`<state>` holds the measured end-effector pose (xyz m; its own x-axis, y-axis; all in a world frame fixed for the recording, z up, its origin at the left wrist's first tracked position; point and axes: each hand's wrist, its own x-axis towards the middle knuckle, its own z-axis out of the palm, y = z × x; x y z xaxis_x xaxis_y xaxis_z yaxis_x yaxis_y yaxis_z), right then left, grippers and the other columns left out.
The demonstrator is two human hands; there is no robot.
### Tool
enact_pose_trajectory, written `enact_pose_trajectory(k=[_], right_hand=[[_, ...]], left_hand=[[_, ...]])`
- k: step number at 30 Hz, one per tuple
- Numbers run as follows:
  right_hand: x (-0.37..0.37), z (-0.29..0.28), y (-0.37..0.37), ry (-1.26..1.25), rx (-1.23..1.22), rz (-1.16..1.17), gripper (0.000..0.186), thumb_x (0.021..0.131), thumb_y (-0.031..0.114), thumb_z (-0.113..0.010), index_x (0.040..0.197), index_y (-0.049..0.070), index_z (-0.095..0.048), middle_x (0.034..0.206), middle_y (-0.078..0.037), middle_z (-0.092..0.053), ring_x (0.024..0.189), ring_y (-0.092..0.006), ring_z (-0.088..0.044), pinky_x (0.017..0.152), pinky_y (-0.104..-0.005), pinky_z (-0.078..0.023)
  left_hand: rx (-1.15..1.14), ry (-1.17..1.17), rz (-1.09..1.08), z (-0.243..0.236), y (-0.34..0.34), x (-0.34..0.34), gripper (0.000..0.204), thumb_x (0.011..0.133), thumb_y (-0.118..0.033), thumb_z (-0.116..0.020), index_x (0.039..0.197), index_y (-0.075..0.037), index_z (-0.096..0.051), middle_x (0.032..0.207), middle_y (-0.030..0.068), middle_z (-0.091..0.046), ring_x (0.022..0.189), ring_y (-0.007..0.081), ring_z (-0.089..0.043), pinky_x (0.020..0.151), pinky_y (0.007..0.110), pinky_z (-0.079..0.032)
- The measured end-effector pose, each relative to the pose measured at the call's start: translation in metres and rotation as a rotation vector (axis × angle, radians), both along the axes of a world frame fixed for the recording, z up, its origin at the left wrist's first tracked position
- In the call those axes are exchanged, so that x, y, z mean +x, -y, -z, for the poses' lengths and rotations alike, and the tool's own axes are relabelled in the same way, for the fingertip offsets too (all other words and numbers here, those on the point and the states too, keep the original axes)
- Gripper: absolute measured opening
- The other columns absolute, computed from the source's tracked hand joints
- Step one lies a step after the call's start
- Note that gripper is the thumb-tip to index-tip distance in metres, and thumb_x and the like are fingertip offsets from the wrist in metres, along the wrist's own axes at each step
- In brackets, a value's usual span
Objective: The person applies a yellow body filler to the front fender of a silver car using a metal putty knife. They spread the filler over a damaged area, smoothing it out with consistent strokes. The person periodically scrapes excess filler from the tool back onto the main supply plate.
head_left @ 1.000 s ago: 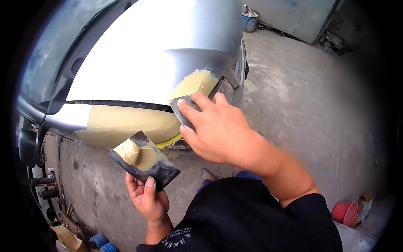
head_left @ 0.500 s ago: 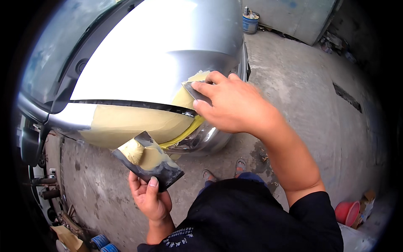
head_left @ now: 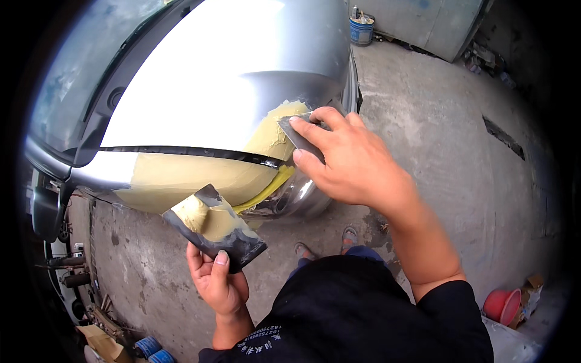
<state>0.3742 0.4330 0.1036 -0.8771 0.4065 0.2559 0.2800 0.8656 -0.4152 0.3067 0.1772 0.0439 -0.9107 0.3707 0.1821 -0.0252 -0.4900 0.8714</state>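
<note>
My left hand (head_left: 221,284) grips a dark flat putty board (head_left: 233,245) by its lower edge, thumb on top. A lump of cream-yellow putty (head_left: 192,213) lies on its upper left part. In my right hand (head_left: 357,157) is a thin grey putty spreader (head_left: 301,134), pinched between thumb and fingers and held at the front corner of a silver car hood (head_left: 193,78). Just left of the spreader is a patch of fresh yellow putty (head_left: 266,134) with a ragged upper edge. A broad smooth putty layer (head_left: 193,177) covers the fender below the hood gap.
Below the putty sits the chrome-like headlight (head_left: 296,195), with brighter yellow tape-like material (head_left: 266,189) along its edge. A blue bucket (head_left: 361,31) stands at the far wall. Red basin (head_left: 502,306) at lower right; blue cans (head_left: 147,347) and cardboard (head_left: 103,342) at lower left.
My right hand and the spreader have shifted right, off the putty's middle toward the hood's front edge, uncovering more of the patch. My left hand with the board has barely moved.
</note>
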Motion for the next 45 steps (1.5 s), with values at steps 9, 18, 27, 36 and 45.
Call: enact_pose_trajectory(k=[9,18,27,36,45], right_hand=[[-0.004,0.019,0.045,-0.077,0.077,-0.065,0.049,0.084,0.031,-0.061,0.127,0.009,-0.057,0.121,-0.013,-0.053,0.091,-0.0326,-0.053,0.063,-0.0382,-0.055],[0.008,0.048,0.047,-0.274,0.101,-0.041,0.051,0.08,0.032,-0.066,0.127,0.014,-0.058,0.126,-0.011,-0.049,0.091,-0.0328,-0.048,0.065,-0.0396,-0.05],[0.009,0.091,0.057,-0.339,0.219,0.01,0.059,0.074,0.027,-0.072,0.13,0.019,-0.056,0.133,-0.01,-0.043,0.102,-0.0338,-0.044,0.079,-0.0409,-0.045],[0.004,0.121,0.044,-0.439,0.301,-0.008,0.059,0.072,0.024,-0.072,0.129,0.02,-0.057,0.135,-0.007,-0.041,0.106,-0.0325,-0.041,0.079,-0.0388,-0.042],[0.0,0.13,0.036,-0.509,0.304,-0.061,0.056,0.073,0.023,-0.072,0.127,0.021,-0.058,0.135,-0.005,-0.042,0.108,-0.0325,-0.042,0.082,-0.0396,-0.041]], left_hand=[[-0.017,0.014,-0.016,0.003,0.001,-0.001,0.057,0.083,0.004,-0.053,0.137,0.006,-0.034,0.132,0.0202,-0.05,0.123,0.0266,-0.049,0.107,0.041,-0.035],[-0.012,0.013,-0.013,-0.002,-0.001,0.0,0.056,0.084,0.005,-0.052,0.137,0.006,-0.033,0.131,0.0202,-0.051,0.122,0.0266,-0.05,0.107,0.041,-0.035],[-0.022,-0.016,-0.011,-0.002,-0.002,0.0,0.056,0.084,0.006,-0.05,0.137,0.005,-0.033,0.129,0.0194,-0.053,0.119,0.0262,-0.052,0.105,0.041,-0.037],[-0.028,0.003,-0.019,-0.006,-0.006,0.003,0.057,0.084,0.005,-0.051,0.137,0.005,-0.033,0.13,0.0199,-0.052,0.121,0.0265,-0.051,0.106,0.041,-0.036],[0.055,0.162,0.051,-0.018,-0.013,0.009,0.057,0.083,0.006,-0.049,0.138,0.003,-0.033,0.134,0.0193,-0.048,0.124,0.0285,-0.048,0.108,0.043,-0.035]])
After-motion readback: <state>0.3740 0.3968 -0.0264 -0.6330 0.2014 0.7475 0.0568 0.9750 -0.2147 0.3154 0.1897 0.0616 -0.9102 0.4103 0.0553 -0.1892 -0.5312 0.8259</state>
